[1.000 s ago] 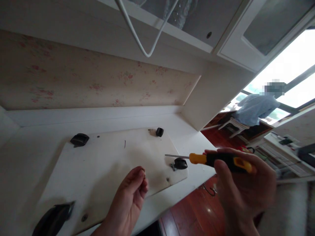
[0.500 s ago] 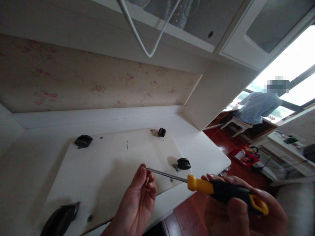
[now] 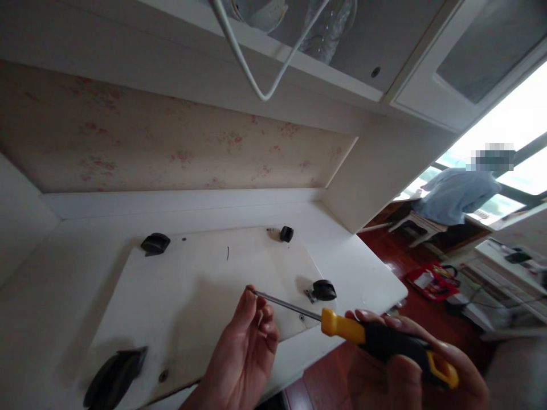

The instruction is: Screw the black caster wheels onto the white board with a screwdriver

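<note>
My right hand [image 3: 410, 359] is wrapped around the black-and-yellow handle of a screwdriver [image 3: 346, 328]. Its thin metal shaft points left, the tip meeting the thumb and forefinger of my left hand [image 3: 248, 341]. Those fingers are pinched together; whatever small thing sits between them at the tip is too small to make out. Below both hands lies a white board [image 3: 188, 290] with black casters at its corners: one far left [image 3: 156, 244], one far right [image 3: 286, 234], one near right [image 3: 325, 290] with a metal plate showing, and one near left [image 3: 115, 378].
The board lies on a white desk [image 3: 363, 262] against a floral-papered wall [image 3: 192, 148]. Overhead, a white cable [image 3: 265, 97] hangs in a loop below a cabinet shelf. Rightward, a person [image 3: 461, 191] sits by a window, and a red bag [image 3: 433, 282] stands on the floor.
The view has shifted slightly, so the surroundings sit a little further right. The screwdriver and my right hand have moved slightly left, closer to my left hand. Both grips stay the same.
</note>
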The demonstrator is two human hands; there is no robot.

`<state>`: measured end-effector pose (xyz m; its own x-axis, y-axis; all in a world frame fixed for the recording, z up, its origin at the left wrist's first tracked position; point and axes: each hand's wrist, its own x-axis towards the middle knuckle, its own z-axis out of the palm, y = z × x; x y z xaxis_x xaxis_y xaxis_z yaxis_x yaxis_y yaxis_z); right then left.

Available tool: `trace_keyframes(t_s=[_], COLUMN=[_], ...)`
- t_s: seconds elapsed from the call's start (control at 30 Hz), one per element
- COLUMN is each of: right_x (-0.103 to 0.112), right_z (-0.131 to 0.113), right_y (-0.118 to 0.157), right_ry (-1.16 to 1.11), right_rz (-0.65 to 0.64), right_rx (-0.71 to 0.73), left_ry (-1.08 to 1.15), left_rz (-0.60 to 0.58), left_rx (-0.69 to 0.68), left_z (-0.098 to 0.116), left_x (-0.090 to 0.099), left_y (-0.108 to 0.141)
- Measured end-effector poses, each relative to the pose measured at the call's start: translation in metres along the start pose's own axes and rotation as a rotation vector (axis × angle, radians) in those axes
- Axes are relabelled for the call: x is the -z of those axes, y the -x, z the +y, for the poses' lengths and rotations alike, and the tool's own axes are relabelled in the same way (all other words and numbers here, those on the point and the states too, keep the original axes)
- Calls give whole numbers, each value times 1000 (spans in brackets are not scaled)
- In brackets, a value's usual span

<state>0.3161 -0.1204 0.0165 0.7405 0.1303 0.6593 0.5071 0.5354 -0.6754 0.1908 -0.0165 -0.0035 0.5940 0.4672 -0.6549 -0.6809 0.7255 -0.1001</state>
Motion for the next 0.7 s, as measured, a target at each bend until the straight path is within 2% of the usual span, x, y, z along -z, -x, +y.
trace_keyframes(t_s=[0.2, 0.37, 0.5, 0.7], right_x=[1, 2, 10, 22], right_z=[1, -2, 0, 9], right_y=[4, 8, 15, 34], right_ry=[-20, 14, 85, 109], right_rz=[-30, -68, -52, -111], right_rx=[32, 82, 129, 76], left_ry=[-11, 9, 41, 133], left_rz=[10, 64, 98, 107], left_rx=[-30, 7, 16, 19], left_z=[-1, -1, -2, 2], left_x=[1, -10, -17, -23], left_y=[5, 8, 12, 19])
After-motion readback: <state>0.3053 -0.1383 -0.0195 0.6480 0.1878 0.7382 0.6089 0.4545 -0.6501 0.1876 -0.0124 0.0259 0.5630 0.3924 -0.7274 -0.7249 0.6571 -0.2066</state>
